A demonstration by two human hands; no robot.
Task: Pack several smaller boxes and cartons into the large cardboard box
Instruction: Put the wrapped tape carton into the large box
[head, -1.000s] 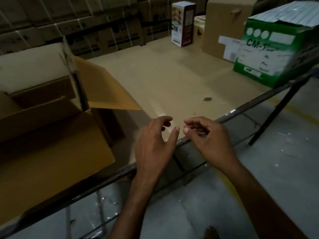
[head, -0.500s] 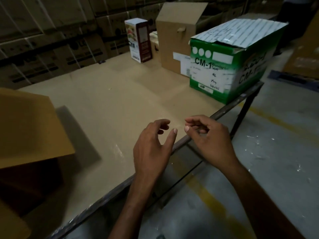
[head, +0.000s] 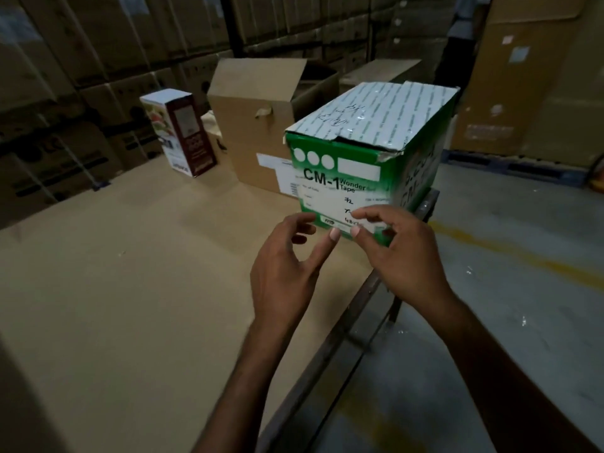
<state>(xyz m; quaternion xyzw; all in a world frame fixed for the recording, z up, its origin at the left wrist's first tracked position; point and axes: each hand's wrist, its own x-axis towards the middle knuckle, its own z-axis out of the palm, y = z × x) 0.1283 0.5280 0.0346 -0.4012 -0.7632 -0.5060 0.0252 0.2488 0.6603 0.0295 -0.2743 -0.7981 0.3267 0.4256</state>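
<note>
Tabletop (head: 130,289) — green carton (head: 359,152) just beyond left grip (head: 284,273) and right grip (head: 405,256).

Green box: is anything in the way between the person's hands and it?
Nothing visible. The left hand and the right hand are both empty and hover just in front of the green box.

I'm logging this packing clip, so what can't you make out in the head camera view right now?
Head view only:
- green CM-1 box: the lower label handwriting is covered by fingers of the right hand; the contents are under its lid.
- open brown carton: its inside is hidden behind its own wall and raised flap.
- white and maroon carton: the print is too small and dim.
- left hand: whether it touches the green CM-1 box.
</note>
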